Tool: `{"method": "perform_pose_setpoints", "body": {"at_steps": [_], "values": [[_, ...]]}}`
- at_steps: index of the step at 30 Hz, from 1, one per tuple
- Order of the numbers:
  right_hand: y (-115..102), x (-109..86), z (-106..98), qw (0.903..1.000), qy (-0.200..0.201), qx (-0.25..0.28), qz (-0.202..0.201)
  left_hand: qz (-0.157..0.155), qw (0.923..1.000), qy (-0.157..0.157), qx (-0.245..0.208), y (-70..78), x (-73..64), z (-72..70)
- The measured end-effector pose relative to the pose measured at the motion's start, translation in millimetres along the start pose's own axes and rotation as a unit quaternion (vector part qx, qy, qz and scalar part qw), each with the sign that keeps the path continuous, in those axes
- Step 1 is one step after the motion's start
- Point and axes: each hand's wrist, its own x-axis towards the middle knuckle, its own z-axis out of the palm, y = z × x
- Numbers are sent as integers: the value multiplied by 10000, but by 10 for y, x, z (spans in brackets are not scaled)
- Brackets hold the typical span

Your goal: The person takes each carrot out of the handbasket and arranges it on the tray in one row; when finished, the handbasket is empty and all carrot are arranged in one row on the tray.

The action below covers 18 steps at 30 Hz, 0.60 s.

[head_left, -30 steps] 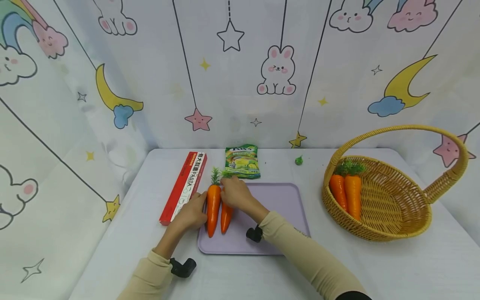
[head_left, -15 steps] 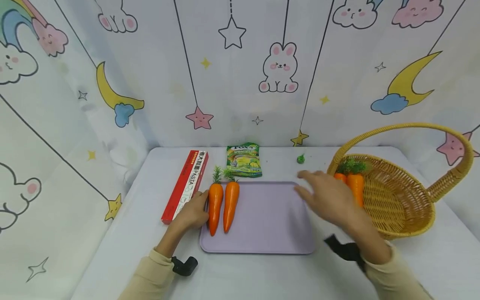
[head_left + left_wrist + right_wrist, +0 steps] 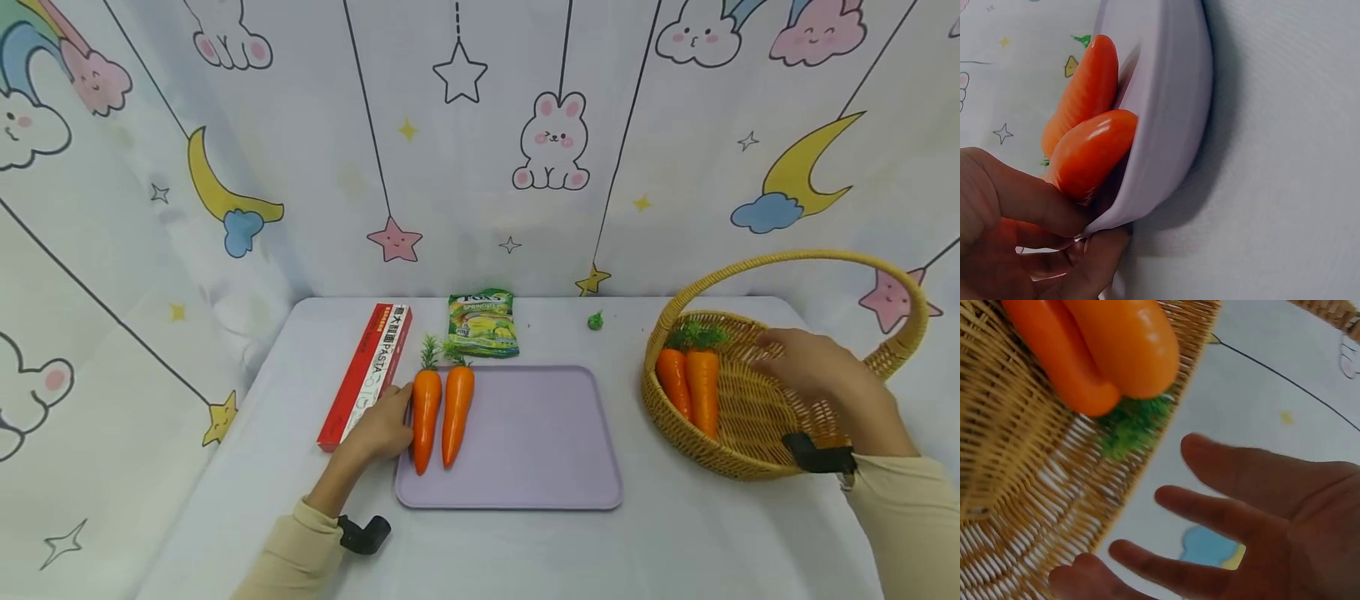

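Note:
Two orange carrots, the left one (image 3: 426, 417) and the right one (image 3: 458, 412), lie side by side on the left part of a pale purple tray (image 3: 536, 442). My left hand (image 3: 387, 423) is at the tray's left edge; the left wrist view shows its thumb and fingers pinching the rim (image 3: 1175, 106) beside the nearer carrot (image 3: 1094, 150). Over the right side of a wicker basket (image 3: 750, 450) hovers my right hand (image 3: 832, 375), fingers spread and holding nothing. Two more carrots with green tops, one in front (image 3: 703, 392), lie against the basket's left inner wall.
A red and white pasta box (image 3: 365, 375) lies left of the tray. Behind the tray is a green candy packet (image 3: 483, 323), and a small green piece (image 3: 596, 321) lies to its right. The basket's tall handle (image 3: 787, 255) arches over it.
My right hand has let go of the right carrot on the tray and moved right, over the basket. My left hand has stayed at the tray's left edge.

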Motion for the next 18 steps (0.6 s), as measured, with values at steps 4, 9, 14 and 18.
{"method": "perform_pose_setpoints", "body": {"at_steps": [4, 9, 14, 18], "values": [[-8, 229, 53, 9973, -414, 606, -67, -42, 10000, -20, 24, 23, -12, -9], [-108, 438, 128, 9884, -912, 1213, 39, -75, 10000, -30, 14, 35, -25, -12], [-237, 527, 221, 9890, -924, 1154, 20, -95, 9999, 22, 36, 24, -22, 24], [-351, 505, 307, 9929, -899, 786, -16, -38, 9999, 27, 88, 23, -21, 35]]}}
